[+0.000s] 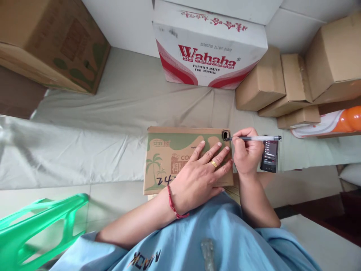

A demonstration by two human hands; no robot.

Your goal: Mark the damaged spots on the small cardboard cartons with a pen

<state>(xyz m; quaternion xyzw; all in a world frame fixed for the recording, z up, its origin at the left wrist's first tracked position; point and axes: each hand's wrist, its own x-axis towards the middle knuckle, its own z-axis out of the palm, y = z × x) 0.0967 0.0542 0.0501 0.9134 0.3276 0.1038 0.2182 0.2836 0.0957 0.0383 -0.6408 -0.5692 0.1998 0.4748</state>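
A brown and green cardboard box (pixel 158 145) with a palm tree print and dark handwritten marks lies in front of me. My left hand (pixel 201 171) rests flat on its top face, fingers spread, a gold ring on one finger and a red cord at the wrist. Gripped in my right hand (pixel 246 150) is a pen (pixel 262 138) with a clear barrel and a black end. Its tip is at a dark, rough-edged hole (pixel 226 135) in the box's far right corner; I cannot tell whether it touches the edge.
A white and red Wahaha carton (pixel 208 56) stands at the back. Brown boxes (pixel 262 81) are stacked right, beside an orange-capped bottle (pixel 327 122). A phone (pixel 270 154) lies by my right hand. Left are a large carton (pixel 67 49) and a green plastic stool (pixel 67 222).
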